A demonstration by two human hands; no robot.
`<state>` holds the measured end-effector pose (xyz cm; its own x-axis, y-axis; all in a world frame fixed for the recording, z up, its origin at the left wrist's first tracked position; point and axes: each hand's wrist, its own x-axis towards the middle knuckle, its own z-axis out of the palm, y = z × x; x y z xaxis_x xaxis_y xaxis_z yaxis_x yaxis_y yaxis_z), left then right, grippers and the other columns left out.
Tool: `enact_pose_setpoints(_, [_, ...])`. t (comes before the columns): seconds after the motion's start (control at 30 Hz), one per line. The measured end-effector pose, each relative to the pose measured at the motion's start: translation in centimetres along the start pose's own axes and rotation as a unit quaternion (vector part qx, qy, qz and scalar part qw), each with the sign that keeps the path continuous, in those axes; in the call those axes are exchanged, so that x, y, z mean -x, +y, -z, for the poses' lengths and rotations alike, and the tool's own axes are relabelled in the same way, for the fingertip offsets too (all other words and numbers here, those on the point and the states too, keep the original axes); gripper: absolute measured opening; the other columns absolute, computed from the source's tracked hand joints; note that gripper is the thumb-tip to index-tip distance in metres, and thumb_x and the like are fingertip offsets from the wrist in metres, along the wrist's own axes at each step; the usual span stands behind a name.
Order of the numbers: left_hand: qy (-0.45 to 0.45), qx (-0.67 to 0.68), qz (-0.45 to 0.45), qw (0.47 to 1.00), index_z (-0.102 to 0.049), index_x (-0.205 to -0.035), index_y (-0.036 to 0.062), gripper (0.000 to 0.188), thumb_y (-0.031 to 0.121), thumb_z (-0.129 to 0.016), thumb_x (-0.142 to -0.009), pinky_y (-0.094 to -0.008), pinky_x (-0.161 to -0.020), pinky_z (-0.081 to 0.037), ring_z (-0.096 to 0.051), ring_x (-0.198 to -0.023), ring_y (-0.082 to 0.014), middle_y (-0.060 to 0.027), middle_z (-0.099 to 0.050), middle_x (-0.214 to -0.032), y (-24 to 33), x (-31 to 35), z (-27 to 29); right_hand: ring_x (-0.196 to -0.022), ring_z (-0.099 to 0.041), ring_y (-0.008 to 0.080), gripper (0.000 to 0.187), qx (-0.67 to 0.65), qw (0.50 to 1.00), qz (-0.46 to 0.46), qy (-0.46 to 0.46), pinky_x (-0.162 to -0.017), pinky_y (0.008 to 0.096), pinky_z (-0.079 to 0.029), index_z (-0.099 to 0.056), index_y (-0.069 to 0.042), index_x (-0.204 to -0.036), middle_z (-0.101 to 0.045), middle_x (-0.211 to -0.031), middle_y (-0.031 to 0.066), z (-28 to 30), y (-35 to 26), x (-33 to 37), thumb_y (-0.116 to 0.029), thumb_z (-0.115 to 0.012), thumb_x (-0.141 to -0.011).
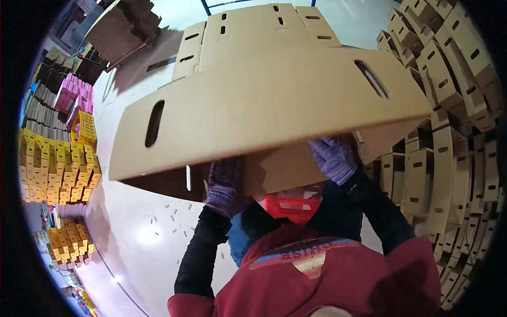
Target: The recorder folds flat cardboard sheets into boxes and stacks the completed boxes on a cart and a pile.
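A large brown cardboard box (264,100) with oval hand slots is tilted in front of me, its open side toward my body. My left hand (226,187), in a purple knitted glove, reaches under the box's upper panel and grips the cardboard; its fingertips are hidden. My right hand (334,160), gloved alike, is closed on the cardboard at the right of the opening, fingers partly showing. An inner cardboard flap (282,171) spans the space between both hands. Beneath it, a red plastic stool (293,206) shows between my legs.
More brown boxes (253,26) stand just beyond. Tall rows of brown boxes (446,169) line the right side. At left are stacked yellow boxes (58,169), pink boxes (74,95) and a yellow crate (84,128). A loaded cart (124,31) stands far left. Small scraps (174,217) litter the floor.
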<state>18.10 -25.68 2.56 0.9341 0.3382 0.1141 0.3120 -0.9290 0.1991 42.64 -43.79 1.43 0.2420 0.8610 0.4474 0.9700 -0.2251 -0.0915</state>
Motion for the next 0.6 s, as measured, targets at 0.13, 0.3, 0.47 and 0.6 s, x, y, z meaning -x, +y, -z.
enact_pose_setpoints(0.13, [-0.040,-0.028,0.004,0.999,-0.034,-0.131,0.0027,0.088,0.040,-0.067,-0.059,-0.0494,-0.104,-0.023,-0.031,-0.122,-0.0410,-0.0241,-0.035,-0.131,-0.7,0.6,-1.2,-0.092,-0.054,0.0297,0.029,0.020,0.998,0.048,0.023,-0.081,0.0432,-0.045,-0.059,-0.007,-0.100,-0.056,-0.098,0.0109,-1.2,0.8,1.0,-0.016,-0.058,-0.073])
enact_pose_setpoints(0.3, [-0.165,-0.032,-0.012,0.986,-0.033,-0.132,0.0047,0.096,0.046,-0.073,-0.054,-0.0444,-0.097,-0.034,-0.042,-0.116,-0.0361,-0.0213,-0.043,-0.127,-1.4,-2.6,3.0,-0.088,-0.057,0.0281,0.027,-0.043,0.996,0.013,-0.075,-0.075,0.0401,-0.047,-0.060,-0.009,-0.100,-0.059,-0.097,0.0099,1.1,1.2,-2.2,-0.015,-0.058,-0.075])
enact_pose_setpoints(0.47, [0.050,0.004,0.038,0.998,-0.060,-0.094,0.0084,0.041,0.032,-0.071,-0.063,-0.0402,-0.075,-0.046,-0.058,-0.082,-0.0312,-0.0086,-0.062,-0.087,-1.5,-3.6,6.9,-0.090,-0.059,0.0285,0.030,-0.108,0.992,-0.063,0.013,-0.076,0.0385,-0.048,-0.057,-0.010,-0.107,-0.060,-0.100,0.0097,8.1,-5.6,-5.5,-0.019,-0.056,-0.079])
enact_pose_setpoints(0.6, [0.143,-0.108,-0.018,0.984,-0.057,-0.080,0.0135,0.030,0.030,-0.071,-0.061,-0.0396,-0.079,-0.036,-0.053,-0.086,-0.0256,-0.0041,-0.056,-0.085,-3.4,-4.7,8.6,-0.119,-0.042,0.0347,0.056,-0.223,0.971,-0.072,-0.048,-0.092,0.0461,-0.040,-0.035,-0.009,-0.131,-0.032,-0.136,0.0213,4.1,-9.4,-5.8,-0.031,-0.050,-0.082])
